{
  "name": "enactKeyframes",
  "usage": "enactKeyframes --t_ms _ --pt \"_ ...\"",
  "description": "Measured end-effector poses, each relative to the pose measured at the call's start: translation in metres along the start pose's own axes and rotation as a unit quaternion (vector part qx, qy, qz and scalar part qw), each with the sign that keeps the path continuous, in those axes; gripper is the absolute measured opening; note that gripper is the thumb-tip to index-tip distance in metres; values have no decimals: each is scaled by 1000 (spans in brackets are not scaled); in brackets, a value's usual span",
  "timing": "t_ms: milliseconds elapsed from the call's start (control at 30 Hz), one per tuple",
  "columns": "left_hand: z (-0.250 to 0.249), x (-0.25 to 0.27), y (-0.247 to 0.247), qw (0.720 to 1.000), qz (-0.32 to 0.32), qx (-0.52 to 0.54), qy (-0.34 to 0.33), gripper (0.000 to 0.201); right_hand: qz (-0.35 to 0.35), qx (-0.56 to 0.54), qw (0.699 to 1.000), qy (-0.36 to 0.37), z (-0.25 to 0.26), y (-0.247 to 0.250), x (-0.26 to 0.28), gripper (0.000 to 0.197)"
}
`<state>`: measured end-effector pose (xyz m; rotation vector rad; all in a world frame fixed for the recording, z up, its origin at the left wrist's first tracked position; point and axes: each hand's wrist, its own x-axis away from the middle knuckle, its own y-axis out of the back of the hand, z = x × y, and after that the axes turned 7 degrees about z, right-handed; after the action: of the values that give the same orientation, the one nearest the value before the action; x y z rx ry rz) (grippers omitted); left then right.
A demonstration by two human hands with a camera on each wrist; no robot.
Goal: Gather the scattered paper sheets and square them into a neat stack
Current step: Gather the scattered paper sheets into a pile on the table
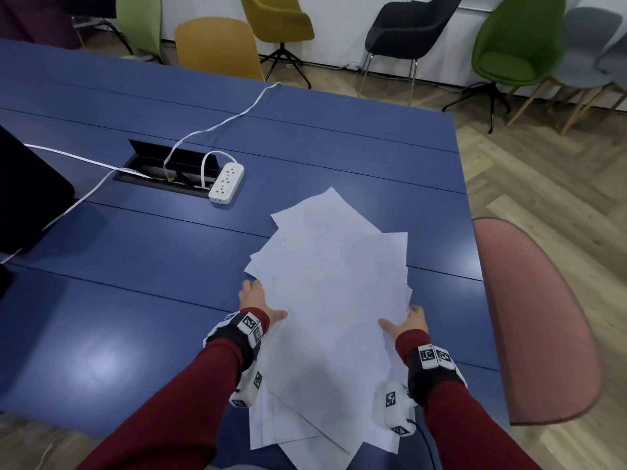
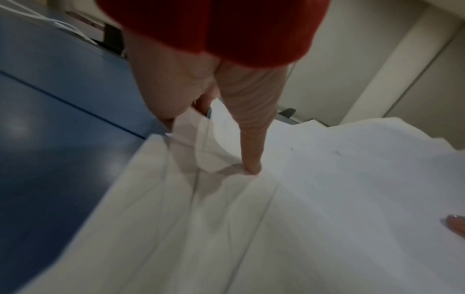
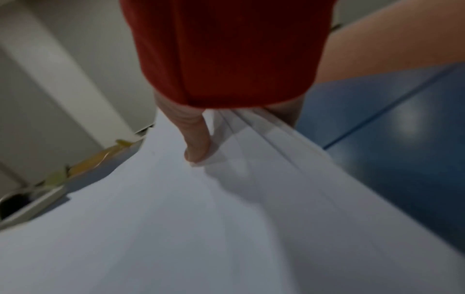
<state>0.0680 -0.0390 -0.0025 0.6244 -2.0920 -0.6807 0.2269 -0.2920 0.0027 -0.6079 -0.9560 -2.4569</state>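
A loose, fanned pile of white paper sheets lies skewed on the near right part of the blue table, its near corners sticking out past the front edge. My left hand grips the pile's left edge and my right hand grips its right edge. In the left wrist view the thumb presses on top of the sheets while the fingers go underneath. In the right wrist view the thumb pinches the curled-up edges of the sheets in the same way.
A white power strip and white cables lie by an open cable hatch at the table's middle. A dark object sits at the left edge. A pink chair stands close on the right. Several more chairs stand beyond the table.
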Motion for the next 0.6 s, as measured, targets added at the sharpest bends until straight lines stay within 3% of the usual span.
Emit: enactKeyframes --t_ms 133,300,433,467,533,600 --pt "-11 0 3 999 -5 15 32 78 64 23 998 -19 4 -1 -8 62" --pt "-11 -3 9 998 46 28 43 61 138 62 987 -53 -1 9 0 58" --pt "-10 9 3 992 96 79 35 57 213 103 968 -85 -34 7 -11 94" --pt "-9 12 1 991 101 82 39 59 228 110 964 -79 -37 8 -10 93" --pt "-7 20 0 990 106 76 55 63 234 77 967 -63 -32 12 -1 71" --pt "-4 25 1 989 108 79 57 69 214 -28 976 -33 -23 18 3 59"
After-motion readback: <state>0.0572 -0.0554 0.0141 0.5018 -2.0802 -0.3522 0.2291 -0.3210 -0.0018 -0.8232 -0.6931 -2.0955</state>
